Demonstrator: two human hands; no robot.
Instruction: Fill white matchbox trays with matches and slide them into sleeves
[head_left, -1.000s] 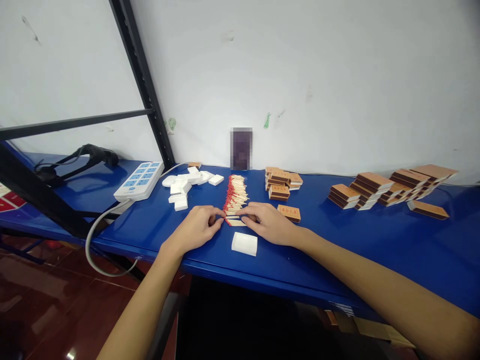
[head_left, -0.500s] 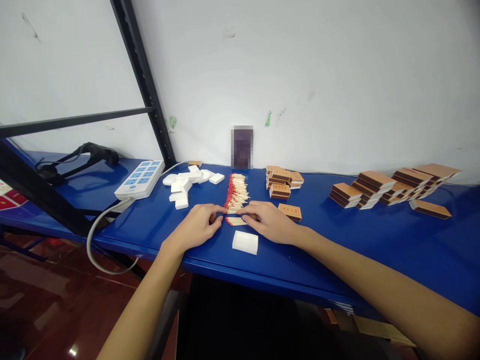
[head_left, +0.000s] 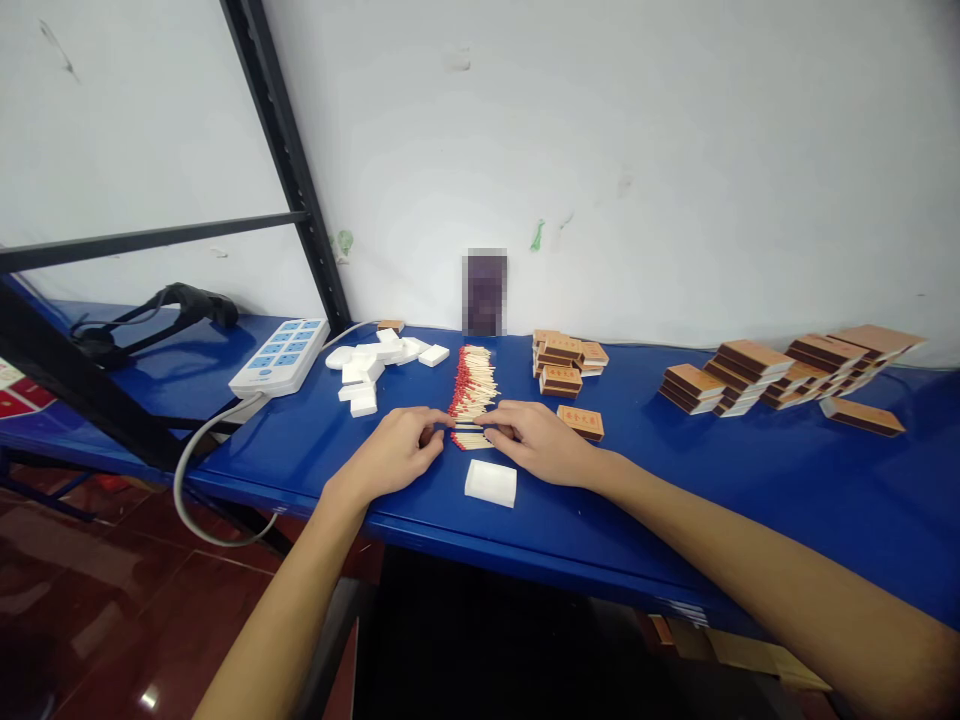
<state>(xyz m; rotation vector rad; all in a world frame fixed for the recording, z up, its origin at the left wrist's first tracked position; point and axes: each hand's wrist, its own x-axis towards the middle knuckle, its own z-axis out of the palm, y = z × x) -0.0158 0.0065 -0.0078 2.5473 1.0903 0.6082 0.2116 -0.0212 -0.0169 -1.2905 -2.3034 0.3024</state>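
A long pile of red-tipped matches (head_left: 474, 385) lies in the middle of the blue table, heads to the left. A small row of matches (head_left: 470, 440) lies apart from its near end. My left hand (head_left: 403, 447) rests at the match heads, index finger stretched out and thumb apart from it. At the bare stick ends, my right hand (head_left: 546, 445) has its index finger and thumb spread likewise; its other fingers are partly hidden. Neither hand visibly grips anything. Just in front of the small row sits a white matchbox tray (head_left: 490, 484).
White trays (head_left: 365, 368) are heaped at left, beside a white power strip (head_left: 281, 358). Matchboxes (head_left: 561, 362) are piled right of the matches; one matchbox (head_left: 581, 422) lies near my right hand. More stacked matchboxes (head_left: 750, 362) stand farther right. A black rack post (head_left: 289, 150) rises at left.
Almost nothing differs. Both hands keep their places at the matches, and the view has shifted very slightly.
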